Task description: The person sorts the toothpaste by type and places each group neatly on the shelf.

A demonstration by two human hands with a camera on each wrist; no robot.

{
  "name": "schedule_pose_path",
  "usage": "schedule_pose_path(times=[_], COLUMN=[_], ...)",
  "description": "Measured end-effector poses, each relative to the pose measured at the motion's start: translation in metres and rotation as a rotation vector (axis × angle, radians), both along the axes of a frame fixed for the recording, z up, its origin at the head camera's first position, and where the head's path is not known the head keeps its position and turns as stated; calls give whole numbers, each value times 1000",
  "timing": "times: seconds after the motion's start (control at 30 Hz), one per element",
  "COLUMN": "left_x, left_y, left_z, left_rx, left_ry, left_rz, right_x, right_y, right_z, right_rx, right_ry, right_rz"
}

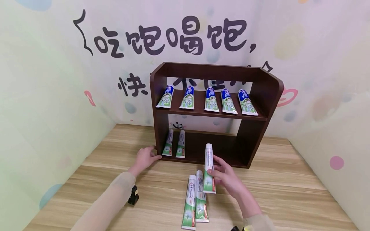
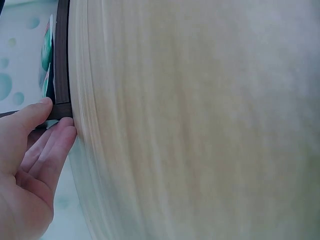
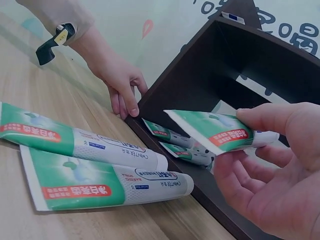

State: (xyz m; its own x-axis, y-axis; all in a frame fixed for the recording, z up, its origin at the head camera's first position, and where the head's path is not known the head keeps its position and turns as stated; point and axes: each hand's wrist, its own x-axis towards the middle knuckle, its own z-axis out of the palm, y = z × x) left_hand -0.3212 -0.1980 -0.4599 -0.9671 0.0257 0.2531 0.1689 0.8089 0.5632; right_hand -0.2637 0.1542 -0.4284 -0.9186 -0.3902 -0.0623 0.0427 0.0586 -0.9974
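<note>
In the head view my right hand (image 1: 226,176) grips a green-and-white toothpaste tube (image 1: 208,168), cap upward, in front of the shelf's lower level. Thumb and fingers pinch that tube from both sides in the right wrist view. My left hand (image 1: 145,158) holds the lower left front corner of the dark brown shelf (image 1: 158,141); the left wrist view shows thumb and fingers around that corner. Two like tubes, a left one (image 1: 168,144) and a right one (image 1: 180,146), lie on the lower level. Two more, a longer-looking one (image 1: 189,202) and its neighbour (image 1: 200,199), lie on the table.
Several blue-and-green toothpaste tubes (image 1: 212,100) lie in a row on the upper level. The shelf stands on a wood-grain table (image 1: 162,192) near a patterned back wall (image 1: 130,64) with lettering. Side walls rise left and right.
</note>
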Motion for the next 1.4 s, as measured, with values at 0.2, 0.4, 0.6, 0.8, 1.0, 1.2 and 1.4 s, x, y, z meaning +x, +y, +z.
schedule_pose_path(times=[0.2,0.4,0.6,0.8,1.0,1.2,1.4], left_x=[0,-1,-2,-2,-3,-4,-5], left_y=[1,1,1,1,0,-1,-2], left_z=[1,2,2,2,1,0,-1], left_rx=[3,11,12,17,8,10,-11], left_ry=[-3,-5,-11,-11,8,8,25], left_rz=[-3,3,9,9,5,-4,-19], right_x=[-8,-12,-15,-21,-26,-31,-38], right_y=[-2,-3,-7,-15,-19,-21,-21], right_z=[1,2,3,3,2,2,4], right_rx=[-42,-113,-158,-231,-241,-228,-238], right_ry=[-12,-11,-39,-87,-119,-123,-77], right_rz=[-13,17,19,-17,5,23,35])
